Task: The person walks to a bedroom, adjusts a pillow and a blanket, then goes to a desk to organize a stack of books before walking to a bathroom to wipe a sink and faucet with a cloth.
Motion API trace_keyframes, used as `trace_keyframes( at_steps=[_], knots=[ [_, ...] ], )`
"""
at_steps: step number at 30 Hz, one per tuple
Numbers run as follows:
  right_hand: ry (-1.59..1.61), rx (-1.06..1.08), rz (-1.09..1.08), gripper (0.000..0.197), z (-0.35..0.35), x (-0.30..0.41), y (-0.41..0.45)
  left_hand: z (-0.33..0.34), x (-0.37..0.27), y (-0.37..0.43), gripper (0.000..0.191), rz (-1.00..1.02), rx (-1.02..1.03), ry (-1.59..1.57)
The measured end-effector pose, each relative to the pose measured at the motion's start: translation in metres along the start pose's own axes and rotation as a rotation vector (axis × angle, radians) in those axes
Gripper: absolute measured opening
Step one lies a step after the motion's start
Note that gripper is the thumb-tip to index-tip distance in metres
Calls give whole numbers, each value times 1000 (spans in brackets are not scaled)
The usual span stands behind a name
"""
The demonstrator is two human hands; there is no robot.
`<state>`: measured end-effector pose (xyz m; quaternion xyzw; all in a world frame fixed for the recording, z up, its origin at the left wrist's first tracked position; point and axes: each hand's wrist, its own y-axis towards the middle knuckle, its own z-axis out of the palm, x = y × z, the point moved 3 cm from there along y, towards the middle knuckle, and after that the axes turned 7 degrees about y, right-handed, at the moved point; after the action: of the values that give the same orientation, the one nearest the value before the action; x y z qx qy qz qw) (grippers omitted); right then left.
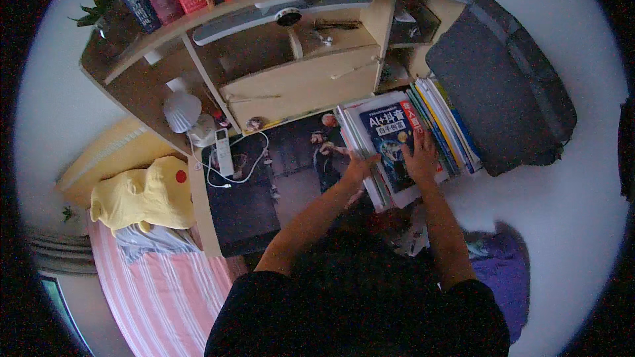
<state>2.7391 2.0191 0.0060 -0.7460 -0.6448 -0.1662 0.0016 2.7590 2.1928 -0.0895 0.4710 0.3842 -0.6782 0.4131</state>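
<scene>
A dark blue paperback book [389,141] with printed writing and a red strip lies cover up among books at the right end of the desk. My left hand [360,171] is at the book's left edge, touching the books there; whether it grips one I cannot tell. My right hand [421,156] rests on the right part of the cover with its fingers spread. Left of the cover stand several thin books [354,141] with pale spines. On the right is a row of upright thin books [446,126], with white, yellow, green and blue among them.
A dark patterned desk mat [297,158] covers the desk; a white remote control [224,153] and a white cable [265,151] lie on its left part. A small lamp [182,111] stands behind them. A grey bag [496,79] is at right. Shelves [302,72] rise behind.
</scene>
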Motion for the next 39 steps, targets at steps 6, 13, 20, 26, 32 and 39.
trace_keyframes(
  at_steps=[6,13,20,26,32,39],
  knots=[
    [-31,-94,-70,57,2,-3,-2,15,-33,-13,30,-233,-16,-178],
    [83,-12,-219,52,7,38,23,-2,-27,-13,25,20,-30,-118],
    [102,38,-162,54,7,53,28,-16,-27,-10,21,166,-15,446],
    [127,-180,-278,45,15,42,21,-3,-59,-41,24,-280,-106,136],
    [413,-74,-163,36,1,50,18,-25,-26,-39,29,912,-1,1154],
    [270,-218,-286,34,10,42,35,-33,3,-32,29,249,172,488]
  ],
)
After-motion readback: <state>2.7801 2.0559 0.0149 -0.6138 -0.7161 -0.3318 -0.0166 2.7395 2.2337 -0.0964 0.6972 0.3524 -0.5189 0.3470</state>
